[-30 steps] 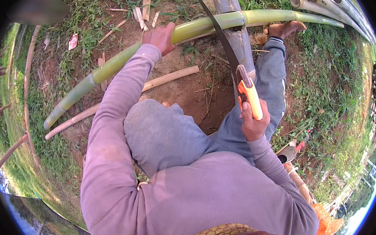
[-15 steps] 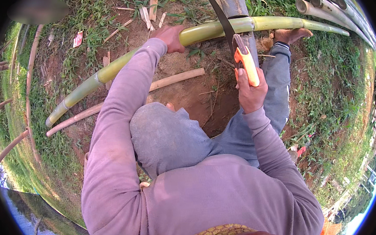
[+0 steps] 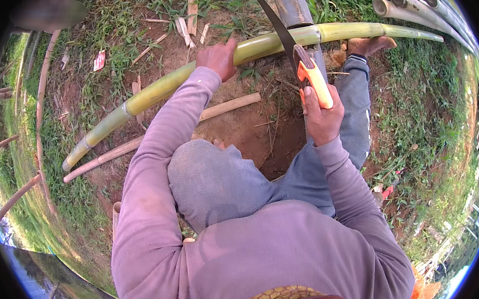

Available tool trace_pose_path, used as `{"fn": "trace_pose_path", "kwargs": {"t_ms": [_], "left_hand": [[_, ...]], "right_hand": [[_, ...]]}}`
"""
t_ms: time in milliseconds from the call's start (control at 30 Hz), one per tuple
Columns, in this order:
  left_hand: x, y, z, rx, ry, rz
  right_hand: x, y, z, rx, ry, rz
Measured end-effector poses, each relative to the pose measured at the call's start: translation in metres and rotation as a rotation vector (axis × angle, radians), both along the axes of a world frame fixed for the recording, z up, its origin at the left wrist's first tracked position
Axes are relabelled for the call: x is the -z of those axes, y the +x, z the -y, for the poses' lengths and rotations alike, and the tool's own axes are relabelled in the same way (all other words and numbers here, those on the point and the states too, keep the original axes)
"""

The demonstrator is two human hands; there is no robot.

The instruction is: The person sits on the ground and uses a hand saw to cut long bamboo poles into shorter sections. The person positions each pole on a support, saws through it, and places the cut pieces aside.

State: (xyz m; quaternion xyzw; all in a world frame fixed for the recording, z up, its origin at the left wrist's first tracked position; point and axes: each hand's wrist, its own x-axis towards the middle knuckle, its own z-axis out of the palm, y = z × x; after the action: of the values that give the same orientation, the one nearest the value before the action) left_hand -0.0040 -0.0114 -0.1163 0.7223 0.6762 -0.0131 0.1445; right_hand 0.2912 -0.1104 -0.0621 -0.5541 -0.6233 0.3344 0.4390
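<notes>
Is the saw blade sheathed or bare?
Bare: the dark saw blade extends uncovered beyond the orange handle held in the right hand.

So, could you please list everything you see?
Pole: 1, green, upper middle
Saw: 1, black, orange, across pole
Post: 1, grey, top centre
Thin pole: 1, tan, left
Stacked poles: several, tan, upper right
Wood strips: several, pale, top
Wrapper: 1, red, upper left
Sticks: several, brown, left edge
Unclear item: 1, orange, lower right
Grass: much, green, both sides
Soil: patch, brown, middle
Shirt: 1, mauve, bottom
Trousers: 1 pair, blue, centre
Right foot: 1, bare, upper right
Left fingers: bare, on pole
Right fingers: bare, on saw
</notes>
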Motion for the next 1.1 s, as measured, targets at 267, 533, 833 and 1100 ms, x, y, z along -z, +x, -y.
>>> {"fn": "trace_pose_path", "kwargs": {"t_ms": [267,533,833,1100], "left_hand": [[0.015,0.005,0.017,0.009,0.093,-0.005],[0.001,-0.032,-0.037,0.102,-0.465,0.395],[-0.012,-0.009,-0.01,-0.042,-0.225,0.114],[0.01,0.002,0.012,-0.049,0.094,-0.017]], "right_hand": [[-0.003,-0.003,0.006,0.068,-0.059,-0.083],[0.004,-0.001,0.013,0.038,0.095,-0.133],[-0.023,0.001,0.033,0.053,-0.086,-0.135],[-0.03,0.002,0.038,0.039,-0.081,-0.035]]}}
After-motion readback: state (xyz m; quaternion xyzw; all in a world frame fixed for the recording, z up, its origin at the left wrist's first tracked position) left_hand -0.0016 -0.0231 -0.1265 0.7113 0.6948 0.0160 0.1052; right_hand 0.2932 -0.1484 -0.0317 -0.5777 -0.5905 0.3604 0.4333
